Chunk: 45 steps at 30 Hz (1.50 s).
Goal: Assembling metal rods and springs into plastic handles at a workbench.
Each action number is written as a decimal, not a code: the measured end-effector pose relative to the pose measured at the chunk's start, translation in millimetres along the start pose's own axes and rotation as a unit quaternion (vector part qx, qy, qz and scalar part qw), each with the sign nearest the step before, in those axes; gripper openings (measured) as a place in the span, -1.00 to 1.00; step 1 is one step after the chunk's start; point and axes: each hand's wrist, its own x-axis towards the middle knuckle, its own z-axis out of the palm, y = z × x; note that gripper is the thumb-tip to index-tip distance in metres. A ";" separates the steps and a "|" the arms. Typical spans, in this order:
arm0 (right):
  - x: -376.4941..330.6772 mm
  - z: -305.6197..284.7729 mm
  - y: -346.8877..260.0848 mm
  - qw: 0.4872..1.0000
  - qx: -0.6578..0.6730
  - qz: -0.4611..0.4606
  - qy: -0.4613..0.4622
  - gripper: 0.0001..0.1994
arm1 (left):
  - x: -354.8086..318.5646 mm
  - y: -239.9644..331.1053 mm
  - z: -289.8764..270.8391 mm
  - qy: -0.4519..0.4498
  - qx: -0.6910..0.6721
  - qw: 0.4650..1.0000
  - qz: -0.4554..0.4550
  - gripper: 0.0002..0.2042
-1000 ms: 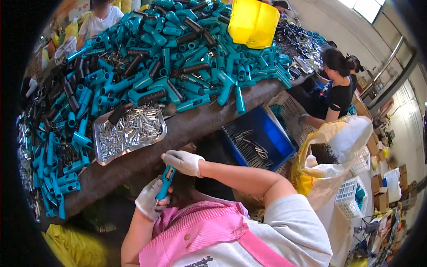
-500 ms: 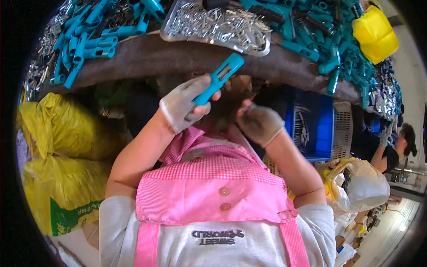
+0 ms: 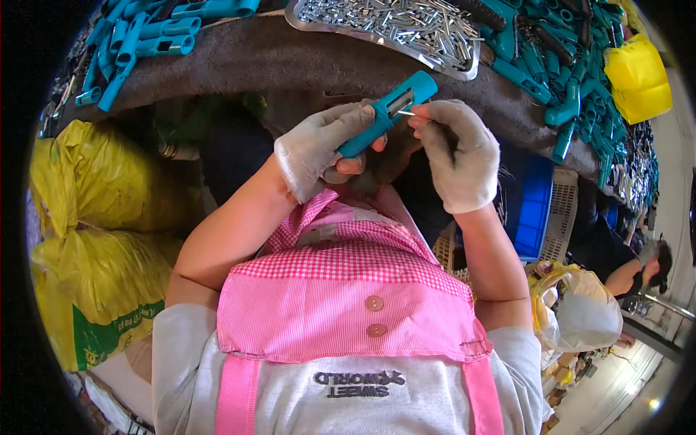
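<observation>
- The left hand point(image 3: 317, 148), in a white glove with bare fingertips, is wrapping its fingers closely around the lower end of a teal, tube-shaped plastic handle point(image 3: 380, 123).
- The handle is hovering in front of the wearer's chest, tilting its far end between one and two o'clock and showing a long side opening.
- The right hand point(image 3: 462, 156), gloved in white too, is sitting just beside the handle at four o'clock; its thumb and fingertips are closing narrowly on a thin, silvery metal pin point(image 3: 407, 113).
- The pin is pointing at nine o'clock, its end lying at the opening; whether it is touching the handle, I cannot tell.
- From the handle, a shallow silver metal tray point(image 3: 460, 72) is resting at twelve o'clock on a brown, cloth-like table edge point(image 3: 217, 72), holding many small metal pieces point(image 3: 391, 25).
- More teal plastic parts point(image 3: 522, 80) are lying between two and three o'clock.
- A blue plastic bin point(image 3: 535, 206) is standing at four o'clock; bulging yellow sacks point(image 3: 109, 196) are slumping at eight.
</observation>
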 end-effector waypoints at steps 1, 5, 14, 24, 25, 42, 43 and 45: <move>3.2 1.9 -1.4 1.000 0.003 0.000 -0.003 -0.89 | 2.9 -4.5 -3.6 0.010 0.011 1.000 0.006 -0.73; 4.5 5.3 1.2 0.998 -0.047 -0.017 -0.040 -0.90 | 2.8 -3.0 5.6 0.060 0.037 0.998 0.004 -0.72; -8.5 19.5 8.8 0.997 0.014 0.053 0.051 -0.90 | 10.3 -11.3 11.6 0.081 0.050 0.995 0.042 -0.68; -13.6 15.8 15.2 0.978 -0.189 -0.078 0.040 -0.91 | 16.3 -16.3 26.1 0.096 0.131 0.985 0.055 -0.67; -12.5 15.0 13.6 0.977 -0.195 -0.079 0.035 -0.91 | 17.0 -19.0 23.8 0.110 0.171 0.974 0.097 -0.67; -31.4 27.9 26.7 0.640 0.691 0.337 -0.010 -0.55 | 10.7 -22.1 30.4 0.026 0.080 0.991 0.101 -0.58; -30.5 27.3 26.3 0.642 0.689 0.335 -0.013 -0.55 | 10.5 -22.8 29.0 0.026 0.079 0.991 0.105 -0.58; -27.6 26.0 26.7 0.658 0.679 0.326 -0.012 -0.57 | 5.7 -23.4 25.3 0.018 0.166 0.977 0.137 -0.51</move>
